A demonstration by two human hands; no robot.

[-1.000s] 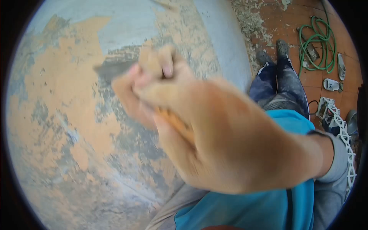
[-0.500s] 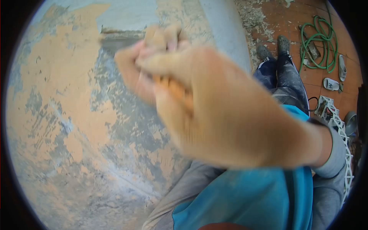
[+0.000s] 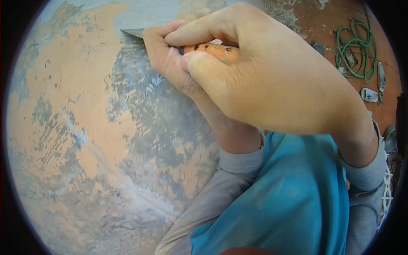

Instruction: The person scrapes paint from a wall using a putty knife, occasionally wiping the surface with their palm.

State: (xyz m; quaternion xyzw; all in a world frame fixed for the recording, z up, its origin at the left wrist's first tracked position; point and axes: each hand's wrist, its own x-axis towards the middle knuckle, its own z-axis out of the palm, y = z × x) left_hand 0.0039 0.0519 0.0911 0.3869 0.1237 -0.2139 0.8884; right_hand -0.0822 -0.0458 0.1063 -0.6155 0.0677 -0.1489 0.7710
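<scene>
A scraper with a pointed-looking metal blade [image 3: 133, 32] lies against the peeling orange and grey wall surface [image 3: 93, 85], near its top. My right hand [image 3: 272, 80] is closed round the scraper's orange handle [image 3: 214, 52], thumb and fingers wrapped about it. Beyond it, my left hand [image 3: 163, 53] has its fingers pressed together at the base of the blade. Part of the left fingers and the neck of the tool are hidden behind my right hand. Bare grey patches show below the blade.
On the tiled floor [image 3: 357, 100] at the right lie a coiled green hose [image 3: 369, 42], a white slipper [image 3: 369, 94] and another slipper [image 3: 382, 76]. Paint flakes [image 3: 282, 15] are scattered at the top. A white lattice edge [image 3: 386, 187] shows at the lower right.
Both hands and the scraper have moved up, and the blade now shows as a narrow point instead of a wide edge. My left forearm has come into view; the legs are now mostly hidden.
</scene>
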